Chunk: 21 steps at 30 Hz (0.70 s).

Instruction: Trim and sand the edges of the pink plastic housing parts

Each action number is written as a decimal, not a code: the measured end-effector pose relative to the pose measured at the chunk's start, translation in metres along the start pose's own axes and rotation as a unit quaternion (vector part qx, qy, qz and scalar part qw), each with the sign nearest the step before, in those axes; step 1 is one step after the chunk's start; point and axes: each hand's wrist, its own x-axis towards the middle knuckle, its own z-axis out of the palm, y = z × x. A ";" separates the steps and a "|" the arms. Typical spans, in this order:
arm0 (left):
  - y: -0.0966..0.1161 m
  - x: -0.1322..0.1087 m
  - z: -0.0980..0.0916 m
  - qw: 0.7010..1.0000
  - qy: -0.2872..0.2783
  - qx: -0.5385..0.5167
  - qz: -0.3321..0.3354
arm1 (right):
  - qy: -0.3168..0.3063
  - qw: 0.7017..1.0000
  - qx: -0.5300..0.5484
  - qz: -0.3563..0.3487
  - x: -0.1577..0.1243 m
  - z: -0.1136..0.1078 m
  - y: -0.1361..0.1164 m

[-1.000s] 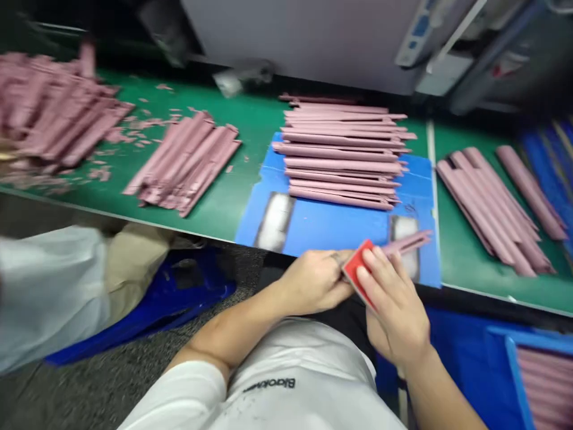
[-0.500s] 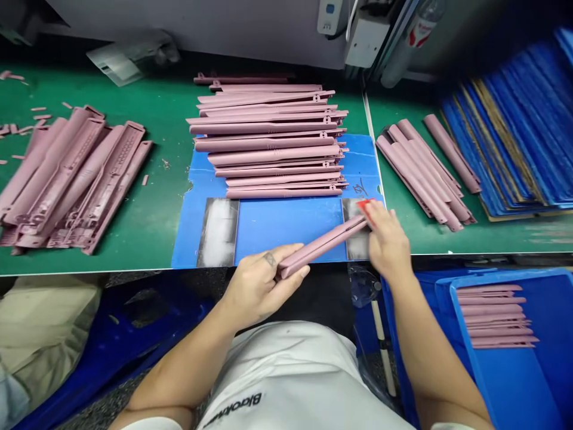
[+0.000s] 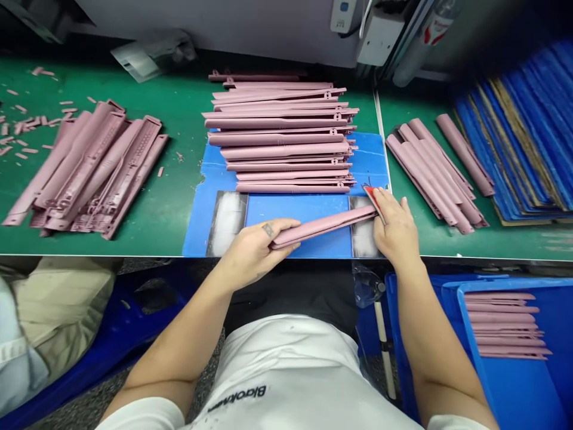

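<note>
My left hand (image 3: 256, 251) grips one end of a long pink moulded plastic part (image 3: 323, 228), which lies at a slant over the blue mat (image 3: 298, 218). My right hand (image 3: 396, 230) is at the part's far end, its fingers pressed on a small red pad (image 3: 371, 199). The pad is mostly hidden by those fingers and sits at the part's tip. A neat stack of similar pink parts (image 3: 282, 140) lies on the mat just beyond my hands.
Two worn grey-white strips (image 3: 227, 224) (image 3: 363, 233) lie on the mat. Pink part piles (image 3: 96, 170) (image 3: 434, 179) sit on the green bench (image 3: 179, 233), with scraps at far left. A blue tray (image 3: 505, 382) holds pink parts at lower right. Blue sheets (image 3: 514, 131) are stacked at right. A person's sleeve (image 3: 18, 370) shows at left.
The view has swung from tilted to level. My hands have spread apart along the pink part, and the red pad has moved from between them to the part's far end.
</note>
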 end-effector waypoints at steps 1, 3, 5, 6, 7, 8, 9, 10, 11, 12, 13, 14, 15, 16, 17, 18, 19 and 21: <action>0.003 -0.003 0.003 1.000 0.011 -0.008 0.005 | 0.002 1.000 -0.006 0.002 -0.003 -0.002 -0.009; 0.011 -0.008 0.009 0.999 0.034 -0.022 -0.005 | 0.015 1.000 -0.009 -0.021 -0.018 -0.007 -0.045; 0.019 -0.013 0.015 0.998 0.052 -0.040 -0.005 | 0.033 0.994 0.016 -0.099 -0.038 -0.010 -0.089; 0.022 -0.015 0.017 0.997 0.060 -0.055 0.006 | 0.045 0.985 0.040 -0.159 -0.046 -0.010 -0.108; 0.024 -0.017 0.018 0.995 0.068 -0.068 0.019 | 0.049 0.975 0.061 -0.209 -0.051 -0.010 -0.120; 0.026 -0.018 0.018 0.994 0.077 -0.075 0.027 | 0.048 0.967 0.079 -0.239 -0.052 -0.009 -0.124; 0.028 -0.019 0.018 0.993 0.086 -0.074 0.029 | 0.044 0.965 0.090 -0.241 -0.050 -0.007 -0.119; 0.029 -0.020 0.017 0.993 0.093 -0.064 0.026 | 0.034 0.973 0.091 -0.210 -0.044 -0.006 -0.108; 0.030 -0.020 0.017 0.994 0.099 -0.049 0.021 | 0.027 0.984 0.082 -0.156 -0.038 -0.005 -0.094; 0.031 -0.020 0.016 0.994 0.103 -0.033 0.017 | 0.022 0.994 0.062 -0.081 -0.032 -0.006 -0.081; 0.032 -0.021 0.016 0.994 0.103 -0.022 0.020 | 0.021 0.998 0.047 -0.028 -0.029 -0.008 -0.071; 0.032 -0.021 0.016 0.994 0.104 -0.014 0.024 | 0.017 0.999 0.036 -0.007 -0.028 -0.011 -0.069; 0.032 -0.022 0.017 0.994 0.102 -0.008 0.032 | 0.010 0.999 0.034 -0.024 -0.030 -0.014 -0.072; 0.032 -0.023 0.018 0.994 0.099 -0.003 0.045 | -0.002 0.996 0.042 -0.077 -0.034 -0.017 -0.081; 0.031 -0.024 0.020 0.994 0.097 0.000 0.055 | -0.025 0.988 0.050 -0.145 -0.039 -0.019 -0.091; 0.029 -0.026 0.021 0.994 0.095 0.002 0.057 | -0.044 0.975 0.060 -0.210 -0.042 -0.019 -0.099; 0.027 -0.027 0.023 0.994 0.096 0.001 0.050 | -0.055 0.967 0.066 -0.241 -0.044 -0.019 -0.101; 0.020 -0.028 0.023 0.995 0.099 -0.008 0.011 | -0.041 0.981 0.063 -0.181 -0.040 -0.015 -0.081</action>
